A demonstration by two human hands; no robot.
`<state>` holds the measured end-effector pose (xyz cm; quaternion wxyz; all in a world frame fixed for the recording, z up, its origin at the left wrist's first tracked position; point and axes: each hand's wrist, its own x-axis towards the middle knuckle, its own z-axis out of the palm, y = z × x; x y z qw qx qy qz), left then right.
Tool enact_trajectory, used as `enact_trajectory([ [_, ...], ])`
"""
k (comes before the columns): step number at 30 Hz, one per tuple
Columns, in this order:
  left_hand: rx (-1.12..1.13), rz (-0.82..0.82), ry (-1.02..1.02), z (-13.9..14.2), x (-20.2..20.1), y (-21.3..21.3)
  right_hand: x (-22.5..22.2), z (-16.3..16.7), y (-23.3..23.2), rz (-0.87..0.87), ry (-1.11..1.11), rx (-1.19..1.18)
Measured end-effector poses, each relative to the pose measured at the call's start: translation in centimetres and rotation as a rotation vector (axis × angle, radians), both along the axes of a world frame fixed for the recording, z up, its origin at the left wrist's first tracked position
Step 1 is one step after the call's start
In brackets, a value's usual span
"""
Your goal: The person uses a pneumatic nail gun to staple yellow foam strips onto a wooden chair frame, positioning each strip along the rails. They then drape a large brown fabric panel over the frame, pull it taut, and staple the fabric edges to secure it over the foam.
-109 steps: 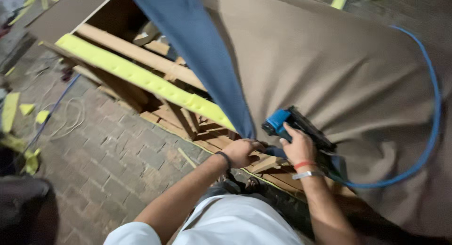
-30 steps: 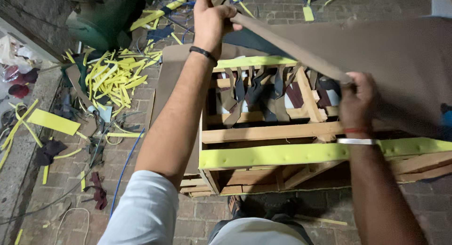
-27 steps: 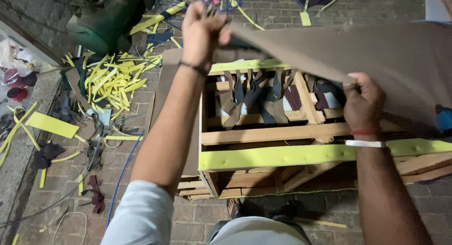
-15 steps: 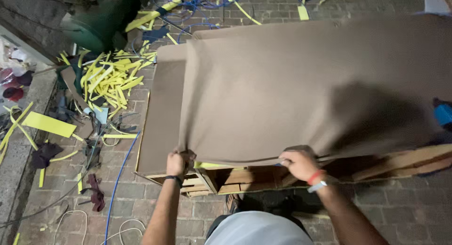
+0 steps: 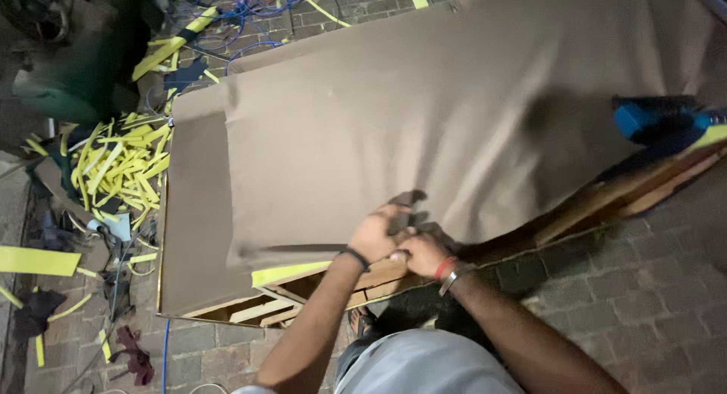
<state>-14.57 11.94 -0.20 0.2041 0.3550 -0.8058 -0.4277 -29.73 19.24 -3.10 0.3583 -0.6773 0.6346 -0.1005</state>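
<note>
Gripping the near edge of the brown cloth (image 5: 454, 121), both hands close together at the front of the wooden frame (image 5: 318, 288). Left hand (image 5: 376, 233) curled shut on a fold of the cloth, black band at the wrist. Right hand (image 5: 422, 251) just beside it, touching it, fingers bunched on the same edge, red and silver bands at the wrist. Cloth spread flat over nearly the whole top of the frame, reaching the far edge and running off past the right border of the view; near edge hanging loose, lifted a little to the right of the hands. One strip of brown board (image 5: 189, 212) left bare along the frame's left side. One yellow foam strip (image 5: 288, 273) peeking out under the cloth beside the left hand, wooden slats open below it. One blue tool (image 5: 644, 117) lying on the cloth near the right end, well apart from the hands. Brick floor (image 5: 606, 311) open to the right of the person, room there along the frame's front. Left side crowded: one heap of yellow offcuts (image 5: 125, 167), one flat yellow piece (image 5: 38, 261), blue hose (image 5: 163, 356) trailing down by the frame's corner. Two hands, one cloth, one frame.
</note>
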Motion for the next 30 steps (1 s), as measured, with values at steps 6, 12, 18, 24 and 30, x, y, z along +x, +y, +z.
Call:
enact_trajectory([
  [6,0.005,-0.128,0.041,-0.9,-4.1,-0.8,-7.3,-0.2,-1.5,0.085,-0.182,-0.254],
  [12,-0.230,0.271,-0.551,0.9,-0.9,-3.2,-10.3,3.4,-7.7,0.027,-0.247,-0.343],
  [18,-0.131,0.697,-0.467,5.7,4.0,-9.1,-7.1,6.5,-9.7,0.197,-0.336,-0.580],
  [24,-0.968,0.310,-0.202,15.2,3.8,-24.8,1.7,2.9,-16.3,0.290,-0.284,-0.364],
  [30,-1.502,0.005,-0.082,24.5,0.0,-34.1,1.8,0.4,-34.5,-0.102,-0.024,-0.425],
])
